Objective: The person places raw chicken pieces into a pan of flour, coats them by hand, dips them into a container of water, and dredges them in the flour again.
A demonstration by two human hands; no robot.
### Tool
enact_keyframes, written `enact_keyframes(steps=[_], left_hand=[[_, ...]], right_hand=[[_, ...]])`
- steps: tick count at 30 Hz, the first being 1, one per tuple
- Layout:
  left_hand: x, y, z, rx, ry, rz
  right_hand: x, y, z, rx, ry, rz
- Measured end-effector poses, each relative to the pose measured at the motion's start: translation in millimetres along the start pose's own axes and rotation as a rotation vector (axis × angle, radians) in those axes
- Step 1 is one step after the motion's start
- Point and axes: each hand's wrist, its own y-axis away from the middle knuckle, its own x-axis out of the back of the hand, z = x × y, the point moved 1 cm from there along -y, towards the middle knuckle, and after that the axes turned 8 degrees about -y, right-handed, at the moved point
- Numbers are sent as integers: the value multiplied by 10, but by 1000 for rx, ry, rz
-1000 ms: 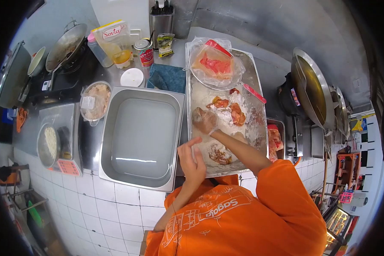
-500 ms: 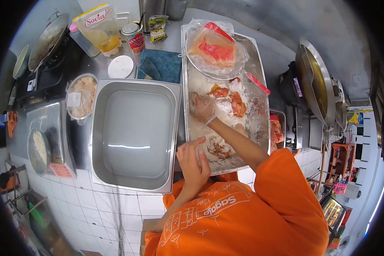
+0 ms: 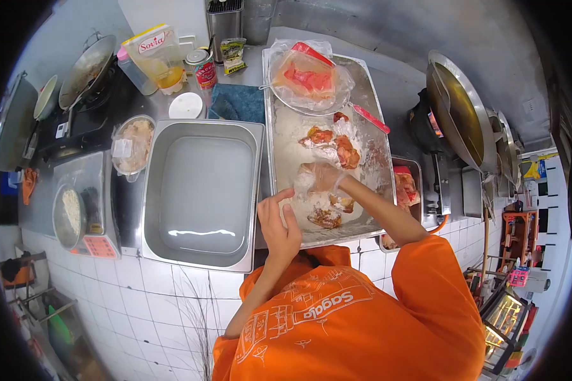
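Currently we are holding our gloved right hand [image 3: 319,178] inside the powdery tray [image 3: 366,89], meat pieces [image 3: 347,153] lying beside it, grip too hidden to tell; our left hand [image 3: 279,230] is hovering by the rim, fingers apart.

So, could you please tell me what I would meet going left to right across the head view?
Bowl of white powder, metal pan of clear liquid, left hand, gloved right hand, container of raw meat, wok of yellowish liquid.
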Motion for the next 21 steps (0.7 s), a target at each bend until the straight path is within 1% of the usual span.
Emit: enact_keyframes(steps=[2,5,8,11,14,17,20,21], left_hand=[[4,1,3,-7,-20,-5],[-10,3,12,-14,-20,-3],[-8,2,17,-9,-21,-4],[-14,9,13,-9,-23,-6],[-13,11,21,-16,-40,-4],[-15,-1,-2,-34,-53,-8],[-7,24,11,-30,-72,-23],[-11,9,17,-27,-79,-27]], right_hand=[[-8,41,-3,-26,-116,3],[-99,-65,38,-53,-104,-4],[-386,-233,84,-45,38,256],[-572,-282,4,-6,135,398],[-559,-306,79,118,113,433],[-83,-315,96,93,-11,44],[-78,-444,96,177,297,396],[-96,-504,100,192,305,375]])
